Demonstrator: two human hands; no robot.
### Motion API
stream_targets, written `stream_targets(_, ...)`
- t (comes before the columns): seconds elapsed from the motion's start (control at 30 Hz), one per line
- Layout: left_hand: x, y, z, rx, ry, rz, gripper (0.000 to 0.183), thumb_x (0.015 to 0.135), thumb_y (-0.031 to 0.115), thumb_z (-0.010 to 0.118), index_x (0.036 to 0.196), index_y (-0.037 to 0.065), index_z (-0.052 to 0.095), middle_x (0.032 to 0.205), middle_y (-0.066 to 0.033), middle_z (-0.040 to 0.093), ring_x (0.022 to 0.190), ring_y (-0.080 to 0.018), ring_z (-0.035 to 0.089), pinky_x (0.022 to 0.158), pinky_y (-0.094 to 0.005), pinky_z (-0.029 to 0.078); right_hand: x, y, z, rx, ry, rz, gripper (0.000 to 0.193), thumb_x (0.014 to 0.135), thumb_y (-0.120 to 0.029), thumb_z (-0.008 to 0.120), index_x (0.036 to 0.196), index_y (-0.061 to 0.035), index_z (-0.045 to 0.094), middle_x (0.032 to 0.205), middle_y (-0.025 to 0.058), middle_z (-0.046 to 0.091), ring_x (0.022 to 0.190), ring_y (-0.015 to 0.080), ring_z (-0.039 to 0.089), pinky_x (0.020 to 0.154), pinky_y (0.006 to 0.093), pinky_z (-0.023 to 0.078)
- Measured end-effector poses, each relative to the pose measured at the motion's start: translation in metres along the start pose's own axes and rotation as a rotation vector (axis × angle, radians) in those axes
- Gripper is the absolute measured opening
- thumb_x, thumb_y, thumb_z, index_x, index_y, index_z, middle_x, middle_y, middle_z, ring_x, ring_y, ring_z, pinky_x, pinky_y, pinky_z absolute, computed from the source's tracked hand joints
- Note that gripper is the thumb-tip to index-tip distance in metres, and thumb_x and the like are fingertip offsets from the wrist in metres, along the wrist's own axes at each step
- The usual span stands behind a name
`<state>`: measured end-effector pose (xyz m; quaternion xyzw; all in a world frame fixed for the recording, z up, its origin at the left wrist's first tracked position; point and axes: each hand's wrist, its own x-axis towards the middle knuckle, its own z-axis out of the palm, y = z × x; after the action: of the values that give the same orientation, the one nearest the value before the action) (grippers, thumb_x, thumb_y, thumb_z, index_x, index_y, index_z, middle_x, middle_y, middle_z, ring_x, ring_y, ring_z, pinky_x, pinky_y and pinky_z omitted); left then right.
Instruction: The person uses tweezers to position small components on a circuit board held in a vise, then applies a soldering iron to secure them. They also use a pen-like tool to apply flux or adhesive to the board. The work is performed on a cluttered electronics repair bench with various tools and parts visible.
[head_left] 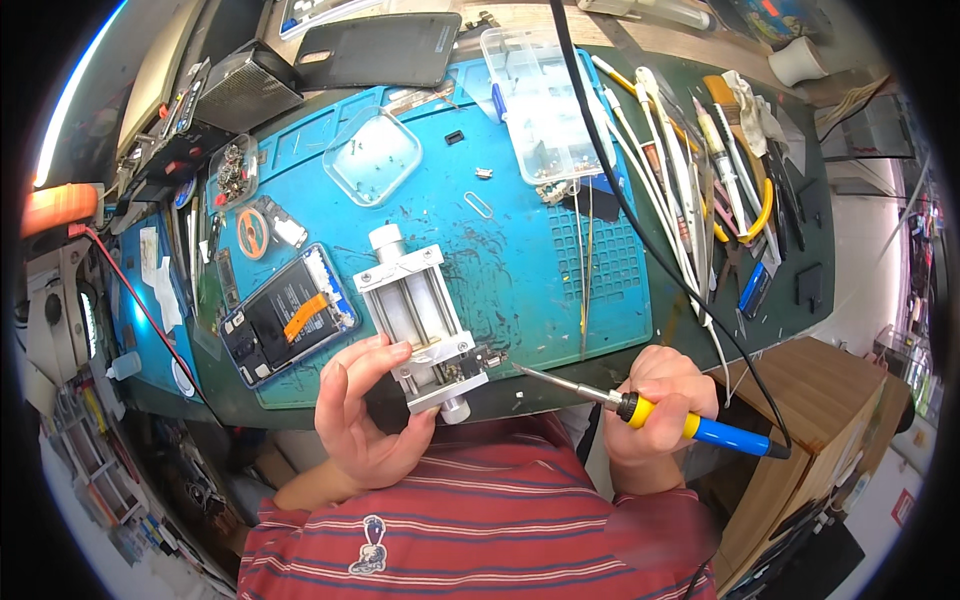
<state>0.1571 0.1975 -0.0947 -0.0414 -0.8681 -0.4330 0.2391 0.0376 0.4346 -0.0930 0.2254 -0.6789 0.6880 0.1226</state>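
— What's in the hands right now?

— The right hand (660, 405) is clenched around a soldering iron (650, 412), gripping it at the yellow collar with the blue handle running out past the wrist. The thin metal tip points left, toward the near end of a small metal clamp (420, 325). The left hand (365, 415) grasps that clamp from its near left side, fingers wrapped over the lower jaw plate, thumb underneath near the knurled knob.

— And where does the clamp sit?

— On the near edge of the blue work mat (520, 260), right in front of the person's striped shirt, angled so its screw end points away. A tiny dark part (490, 356) looks to be pinched at the clamp's right corner; it's too small for me to say what it is.

— So which step is this?

— My guess: the piece is fixed and steadied, and the iron is being brought in. The tip is near the part but I wouldn't say it touches.

— What does the next bit ask for?

— A steady left hand, I'd think, and a short, careful approach with the tip, keeping fingers off the hot metal.

— Anything else close by?

— An opened phone (288, 325) with an orange flex strip lies just left of the clamp. Farther back there's a clear square dish (373, 157) and a clear parts box (535, 100); a row of tweezers and tools (690, 170) lies to the right.
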Motion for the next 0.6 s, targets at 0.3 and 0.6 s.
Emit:
stream_targets(0.3, 0.0004, -0.0014, 0.0039, 0.026, 0.053, -0.017, 0.100, 0.078, 0.001, 0.079, 0.156, -0.005, 0.016, 0.120, -0.0246, 0.068, 0.115, -0.0365, 0.060, 0.102, -0.0462, 0.045, -0.0029, 0.0003, 0.0039, -0.016, 0.001, -0.058, 0.019, 0.095, -0.024, 0.053, 0.087, -0.0065, 0.050, 0.064, 0.0035, 0.047, 0.047, 0.0129, 0.042, 0.047, 0.0271, 0.031)
stream_targets(0.6, 0.0033, -0.0001, 0.0037, 0.037, 0.053, -0.002, 0.099, 0.078, 0.002, 0.080, 0.155, -0.005, 0.018, 0.119, -0.0241, 0.068, 0.114, -0.0360, 0.060, 0.101, -0.0451, 0.046, -0.0021, -0.0008, 0.0030, -0.025, -0.028, -0.042, 0.020, 0.095, -0.024, 0.054, 0.087, -0.0063, 0.051, 0.064, 0.0034, 0.048, 0.046, 0.0132, 0.044, 0.046, 0.0270, 0.032)
